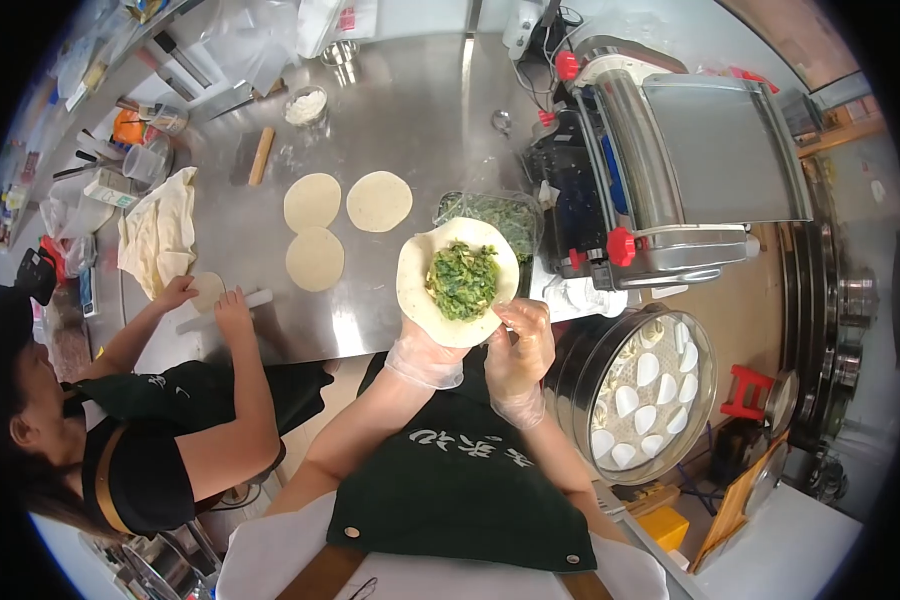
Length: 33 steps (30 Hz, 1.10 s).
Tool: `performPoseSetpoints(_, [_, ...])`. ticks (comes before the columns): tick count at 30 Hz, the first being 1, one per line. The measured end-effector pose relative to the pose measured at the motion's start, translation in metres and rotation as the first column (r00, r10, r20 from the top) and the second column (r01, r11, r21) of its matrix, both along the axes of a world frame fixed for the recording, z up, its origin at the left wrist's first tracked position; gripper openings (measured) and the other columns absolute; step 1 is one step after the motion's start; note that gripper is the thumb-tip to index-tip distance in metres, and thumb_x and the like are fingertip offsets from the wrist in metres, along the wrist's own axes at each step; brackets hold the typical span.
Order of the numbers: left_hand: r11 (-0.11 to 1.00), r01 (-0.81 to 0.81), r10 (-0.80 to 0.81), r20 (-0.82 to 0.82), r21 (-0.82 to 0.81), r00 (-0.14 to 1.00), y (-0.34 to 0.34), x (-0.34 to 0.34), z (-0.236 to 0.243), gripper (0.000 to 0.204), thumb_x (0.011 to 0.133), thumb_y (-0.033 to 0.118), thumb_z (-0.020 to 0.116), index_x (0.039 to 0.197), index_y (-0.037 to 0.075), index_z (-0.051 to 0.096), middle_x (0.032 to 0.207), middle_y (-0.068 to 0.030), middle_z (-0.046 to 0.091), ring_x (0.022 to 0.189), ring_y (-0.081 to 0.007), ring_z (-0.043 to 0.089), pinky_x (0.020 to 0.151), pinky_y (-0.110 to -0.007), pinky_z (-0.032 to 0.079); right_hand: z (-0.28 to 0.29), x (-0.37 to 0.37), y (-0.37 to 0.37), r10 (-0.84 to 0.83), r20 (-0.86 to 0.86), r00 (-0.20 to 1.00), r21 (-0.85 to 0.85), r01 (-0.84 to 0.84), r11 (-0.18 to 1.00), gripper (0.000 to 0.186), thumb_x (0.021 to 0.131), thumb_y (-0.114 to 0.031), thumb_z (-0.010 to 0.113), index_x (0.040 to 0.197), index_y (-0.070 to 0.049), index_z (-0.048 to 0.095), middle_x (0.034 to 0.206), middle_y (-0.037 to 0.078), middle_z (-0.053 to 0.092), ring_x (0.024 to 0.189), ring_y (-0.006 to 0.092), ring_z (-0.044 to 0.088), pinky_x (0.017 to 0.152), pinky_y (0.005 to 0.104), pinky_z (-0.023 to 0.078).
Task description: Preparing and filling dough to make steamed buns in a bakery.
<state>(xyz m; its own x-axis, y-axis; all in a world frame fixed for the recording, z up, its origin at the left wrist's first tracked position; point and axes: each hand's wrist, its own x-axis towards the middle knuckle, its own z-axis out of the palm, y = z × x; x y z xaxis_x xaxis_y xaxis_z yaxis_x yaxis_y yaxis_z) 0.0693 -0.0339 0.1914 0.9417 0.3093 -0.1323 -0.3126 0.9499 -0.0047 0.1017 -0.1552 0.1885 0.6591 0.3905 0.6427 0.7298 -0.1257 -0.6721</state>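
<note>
A round dough wrapper (410, 262) lies across my left hand (425, 352), which holds it up from below. Chopped green filling (465, 281) is heaped in the wrapper's middle. Most of my left palm and its fingers are hidden under the dough. My right hand (522, 362) pinches the wrapper's near right edge between thumb and fingers. Clear thin gloves cover both hands. Just beyond the wrapper stands a clear plastic tub (539, 212) of the same greens, partly covered by it. Three flat dough rounds (380, 201) rest on the steel table to the left.
At the left, a co-worker (185, 425) handles a dough round beside a rolling pin (258, 299). A dough-rolling machine (670, 170) stands at the right. Below it is a round steamer (560, 400) with white paper pieces and some pleated buns. A flour bowl (306, 108) sits farther back.
</note>
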Motion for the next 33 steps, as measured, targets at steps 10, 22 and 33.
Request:
performPoseSetpoints(10, [0.938, 0.206, -0.169, -0.153, 0.277, 0.974, 0.014, -0.037, 0.017, 0.097, 0.078, 0.074, 0.058, 0.144, 0.005, 0.037, 0.137, -0.0126, 0.052, 0.126, -0.0268, 0.053, 0.107, -0.045, 0.045, 0.014, -0.001, -0.02, -0.041, -0.242, 0.969, -0.009, 0.04, 0.999, 0.019, 0.078, 0.006, 0.068, 0.093, -0.004, 0.063, 0.096, 0.014, 0.066, 0.081, 0.0281, 0.066, 0.067, 0.0347, 0.052])
performPoseSetpoints(22, [0.852, 0.333, -0.139, -0.438, 0.404, 0.888, 0.006, -0.041, 0.048, 0.05, 0.084, 0.0, 0.072, 0.13, 0.003, 0.052, 0.117, -0.0085, 0.064, 0.104, -0.0184, 0.065, 0.09, -0.033, 0.055, 0.049, -0.006, -0.02, -0.021, -0.276, 0.961, -0.056, 0.006, 0.998, 0.029, 0.071, 0.009, 0.072, 0.092, -0.005, 0.06, 0.085, 0.009, 0.067, 0.069, 0.0225, 0.065, 0.058, 0.0311, 0.05])
performPoseSetpoints(33, [0.794, 0.434, -0.219, -0.466, 0.425, 0.857, 0.012, -0.041, 0.055, 0.045, 0.084, -0.003, 0.071, 0.126, 0.002, 0.056, 0.113, -0.008, 0.067, 0.102, -0.0174, 0.067, 0.089, -0.033, 0.055, 0.073, 0.014, -0.032, 0.063, -0.25, 0.966, -0.311, -0.142, 0.94, 0.044, 0.073, 0.009, 0.067, 0.113, -0.007, 0.065, 0.1, 0.012, 0.064, 0.072, 0.0263, 0.067, 0.062, 0.0333, 0.054])
